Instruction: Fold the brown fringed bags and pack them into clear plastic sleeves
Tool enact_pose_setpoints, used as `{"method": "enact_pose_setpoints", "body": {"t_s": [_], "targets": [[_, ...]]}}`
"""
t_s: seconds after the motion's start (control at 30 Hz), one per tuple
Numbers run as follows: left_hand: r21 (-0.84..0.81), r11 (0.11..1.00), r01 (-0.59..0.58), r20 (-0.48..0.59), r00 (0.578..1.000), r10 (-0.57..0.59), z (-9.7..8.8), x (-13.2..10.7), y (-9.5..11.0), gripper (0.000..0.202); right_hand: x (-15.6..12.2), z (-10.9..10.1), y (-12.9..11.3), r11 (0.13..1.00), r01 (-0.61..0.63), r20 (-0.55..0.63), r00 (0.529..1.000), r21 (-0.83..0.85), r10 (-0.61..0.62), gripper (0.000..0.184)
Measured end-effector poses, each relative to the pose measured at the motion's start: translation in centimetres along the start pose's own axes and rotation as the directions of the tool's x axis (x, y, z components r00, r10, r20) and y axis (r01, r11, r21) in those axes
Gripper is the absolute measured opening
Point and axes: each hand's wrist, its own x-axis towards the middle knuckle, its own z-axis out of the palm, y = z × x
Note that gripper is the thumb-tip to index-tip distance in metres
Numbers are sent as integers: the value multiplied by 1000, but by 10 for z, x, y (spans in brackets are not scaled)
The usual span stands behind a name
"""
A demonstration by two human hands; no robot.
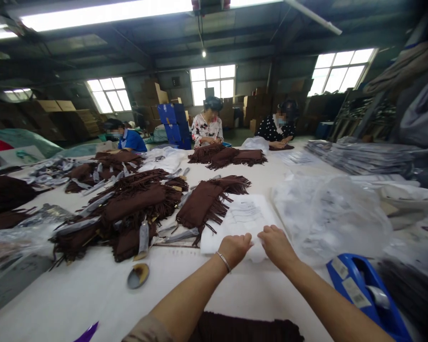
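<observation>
The bag (240, 218) is glossy plastic, the fringed cloth (201, 204) matt, the tape dispenser (364, 292) smooth plastic.

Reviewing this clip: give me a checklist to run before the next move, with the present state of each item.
1. Both hands on the white packet: ok; left hand and right hand rest on its near edge.
2. Packet flat on the table: ok.
3. Grip closed on the packet: cannot tell; the fingertips are hidden.
4. Brown fringed piece clear of the packet: not ok; its fringe meets the left edge.
5. Blue tape dispenser clear of the right forearm: cannot tell; they look close.
6. Co-workers apart: ok; they sit at the far end.
</observation>
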Motion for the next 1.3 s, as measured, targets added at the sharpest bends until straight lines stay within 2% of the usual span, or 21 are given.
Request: {"method": "enact_pose_setpoints", "body": {"t_s": [0.07,0.13,0.23,0.3,0.33,0.37,0.4,0.43,0.47,0.5,0.53,0.57,0.67,0.73,0.8,0.9,1.0,1.1,1.17,1.23,1.3], "targets": [[36,999,28,37,999,-29,-9,-5,-2,22,-6,1,15,999,-36,10,999,3,36,26],[62,993,104,44,993,-107,-22,-16,-14,13,-25,-4,28,996,-87,-5,996,7,87,28],[81,961,263,-3,965,-264,-41,-43,-38,24,-71,-16,46,973,-230,-64,971,6,230,38],[56,921,386,-65,922,-383,-46,-67,-48,36,-107,-17,51,915,-385,-136,907,120,399,41],[-70,882,466,-85,878,-471,-44,-80,-49,38,-124,-14,51,848,-463,-146,849,257,507,43],[-260,803,536,-56,822,-566,-40,-92,-47,39,-140,-10,49,729,-519,-124,771,446,625,45],[-465,669,579,22,764,-645,-34,-102,-42,38,-153,-4,46,538,-523,-56,680,661,731,50],[-634,496,593,134,716,-685,-26,-110,-34,36,-164,3,42,303,-469,48,600,830,798,54],[-739,327,589,248,689,-681,-17,-115,-26,33,-171,10,38,89,-385,150,550,919,822,57],[-784,207,585,339,683,-647,-7,-117,-17,32,-176,17,35,-81,-296,233,525,952,818,57],[-800,136,584,396,684,-612,2,-116,-10,32,-179,22,33,-202,-226,294,524,953,799,52],[-809,93,580,428,691,-583,10,-112,-5,32,-180,26,30,-283,-195,344,545,939,765,43],[-830,-63,554,512,712,-480,23,-95,-5,27,-184,34,23,-409,-230,458,614,883,643,16],[-815,-133,564,563,716,-413,24,-91,-15,26,-194,37,16,-435,-300,519,628,849,580,13],[-789,-166,592,609,716,-341,21,-99,-28,30,-207,42,7,-430,-395,580,634,812,512,21],[-756,-155,636,653,718,-239,13,-126,-48,35,-225,46,-9,-396,-518,651,622,759,435,36],[-725,-108,680,687,703,-185,3,-154,-65,34,-229,46,-24,-318,-598,672,584,736,455,44],[-686,-65,725,722,666,-189,-2,-172,-77,26,-223,43,-34,-267,-658,695,561,704,449,50],[-669,-59,741,733,645,-214,-2,-180,-81,21,-219,42,-37,-241,-669,693,569,703,443,53],[-683,-73,727,716,647,-261,0,-189,-79,20,-218,43,-36,-186,-673,667,580,716,468,53],[-728,-87,681,662,662,-351,2,-200,-71,22,-220,44,-33,-83,-692,622,582,717,524,51]]}}
